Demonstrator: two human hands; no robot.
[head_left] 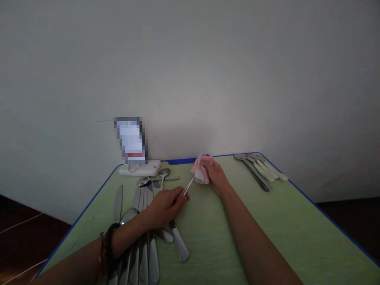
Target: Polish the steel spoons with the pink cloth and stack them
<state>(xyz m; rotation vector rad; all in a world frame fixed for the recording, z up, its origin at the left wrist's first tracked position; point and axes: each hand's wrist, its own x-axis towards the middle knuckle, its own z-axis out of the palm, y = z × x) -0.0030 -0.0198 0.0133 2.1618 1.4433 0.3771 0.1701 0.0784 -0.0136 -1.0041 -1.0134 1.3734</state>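
Metal utensil (190,185), one: over the table (213,245), near end clamped in our left hand (166,205), far end inside the pink-and-white cloth (201,171) our right hand (216,175) grips. Long axis slants away and rightward, covered end toward the wall (184,79). Step, we judge: wiping; next move calls for steady hold, sliding cloth.

The green table (208,241) bears cutlery (144,259) and a white device (142,169).

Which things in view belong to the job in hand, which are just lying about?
In the job:
Left hand, gripping a utensil
Right hand, holding pink-and-white cloth at its far end
Probably left-side cutlery, right-side cutlery

Just there:
Pixelated screen
White box below it
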